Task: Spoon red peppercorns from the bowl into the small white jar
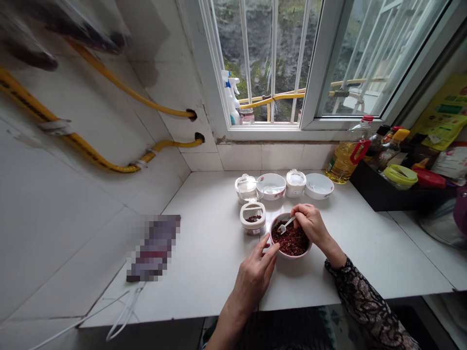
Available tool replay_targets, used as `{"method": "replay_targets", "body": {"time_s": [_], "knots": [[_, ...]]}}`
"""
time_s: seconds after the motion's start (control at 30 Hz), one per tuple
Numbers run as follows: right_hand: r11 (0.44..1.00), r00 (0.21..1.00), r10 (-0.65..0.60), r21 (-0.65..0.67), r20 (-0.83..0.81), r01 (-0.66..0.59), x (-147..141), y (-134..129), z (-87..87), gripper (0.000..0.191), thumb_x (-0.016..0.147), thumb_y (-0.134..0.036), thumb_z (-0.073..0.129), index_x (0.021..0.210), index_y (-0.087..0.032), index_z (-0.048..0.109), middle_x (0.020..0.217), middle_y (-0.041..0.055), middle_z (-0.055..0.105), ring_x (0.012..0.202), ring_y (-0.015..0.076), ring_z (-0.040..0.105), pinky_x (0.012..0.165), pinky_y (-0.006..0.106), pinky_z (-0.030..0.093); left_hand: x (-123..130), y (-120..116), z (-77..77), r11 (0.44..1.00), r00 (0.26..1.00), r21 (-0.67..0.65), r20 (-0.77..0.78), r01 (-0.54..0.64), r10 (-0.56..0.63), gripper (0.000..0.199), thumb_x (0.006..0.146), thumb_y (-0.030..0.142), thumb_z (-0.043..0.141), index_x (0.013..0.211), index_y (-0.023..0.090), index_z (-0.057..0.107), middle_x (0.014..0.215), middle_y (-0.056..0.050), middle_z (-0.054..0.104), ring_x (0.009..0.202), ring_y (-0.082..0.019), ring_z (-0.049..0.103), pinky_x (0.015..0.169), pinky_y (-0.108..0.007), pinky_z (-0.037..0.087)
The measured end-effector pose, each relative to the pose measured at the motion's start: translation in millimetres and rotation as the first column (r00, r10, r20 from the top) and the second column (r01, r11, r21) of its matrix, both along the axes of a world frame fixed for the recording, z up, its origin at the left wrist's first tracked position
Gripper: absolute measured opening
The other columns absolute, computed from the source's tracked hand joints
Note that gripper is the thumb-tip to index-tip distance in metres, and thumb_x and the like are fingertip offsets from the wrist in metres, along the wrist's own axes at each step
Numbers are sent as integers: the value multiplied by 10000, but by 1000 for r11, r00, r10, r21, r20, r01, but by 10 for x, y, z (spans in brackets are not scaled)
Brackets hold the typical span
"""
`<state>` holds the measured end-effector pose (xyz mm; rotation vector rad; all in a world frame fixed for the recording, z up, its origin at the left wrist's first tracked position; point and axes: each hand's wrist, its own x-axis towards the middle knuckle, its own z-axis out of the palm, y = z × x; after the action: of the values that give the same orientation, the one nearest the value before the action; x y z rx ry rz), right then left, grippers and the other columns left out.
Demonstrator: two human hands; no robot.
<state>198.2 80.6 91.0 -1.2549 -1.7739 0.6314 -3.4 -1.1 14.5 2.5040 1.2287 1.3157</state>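
A white bowl (pixel 288 256) of dark reddish dried spice, which looks like Sichuan peppercorns (pixel 295 240), stands on the counter. My left hand (pixel 255 270) is at its near left side, fingers and thumb closed on the rim. Pinched in my right hand (pixel 309 224) is a small white spoon (pixel 283 228), its tip dipped down at the spice. Left of the bowl sits a spice jar (pixel 252 230) with a cream-coloured rim and some of the same spice inside. Its lid position is hard to make out.
Behind are two lidded jars, one on the left (pixel 245 187) and one on the right (pixel 295 183), plus two white bowls (pixel 270 187) (pixel 319 186). An oil bottle (pixel 343 163) and a black condiment box (pixel 379 192) stand right. A blurred-out object (pixel 155 250) with a white cable (pixel 122 311) lies left.
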Motion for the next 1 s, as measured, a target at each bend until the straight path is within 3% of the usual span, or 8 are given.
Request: {"method": "replay_targets", "body": {"time_s": [0.2,0.5,0.7,0.87,1.0], "knots": [[999,999,-18,27,28,17,-2,4,-23,219,783,-186,456,621,-248,590,455,-31,601,589,204,590,890,378,431,2,-3,16,1000,1000,12,-5,-3,3,322,990,131,462,1293,204,546,1366,-190,571,1084,-217,695,904,-324,593],[999,999,41,-17,15,-40,-37,-5,-16,215,761,-181,449,611,-236,594,471,-27,632,546,184,580,835,352,453,10,1,18,1000,1000,16,-7,-6,6,325,983,120,470,1288,200,551,1365,-185,573,1136,-230,672,922,-329,588],[983,991,33,-175,-132,-57,-41,-17,-28,185,735,-216,455,653,-215,620,484,-20,646,492,167,582,664,295,480,11,4,18,1000,1000,25,-10,-8,8,309,992,126,456,1277,187,556,1351,-193,580,1155,-241,664,909,-325,592],[979,988,73,-180,-136,-97,-55,-26,-4,171,725,-233,475,644,-213,624,499,-19,675,519,162,615,772,308,493,12,8,22,999,1000,41,-22,-13,14,303,998,129,439,1272,183,556,1339,-190,589,1194,-249,641,906,-328,594],[954,964,43,-275,-262,-117,-48,-21,-6,169,705,-276,477,673,-210,629,497,-13,670,501,169,612,610,278,482,11,8,21,999,1000,48,-25,-19,20,300,995,128,446,1267,181,561,1329,-191,597,1189,-252,644,901,-327,596]]}}
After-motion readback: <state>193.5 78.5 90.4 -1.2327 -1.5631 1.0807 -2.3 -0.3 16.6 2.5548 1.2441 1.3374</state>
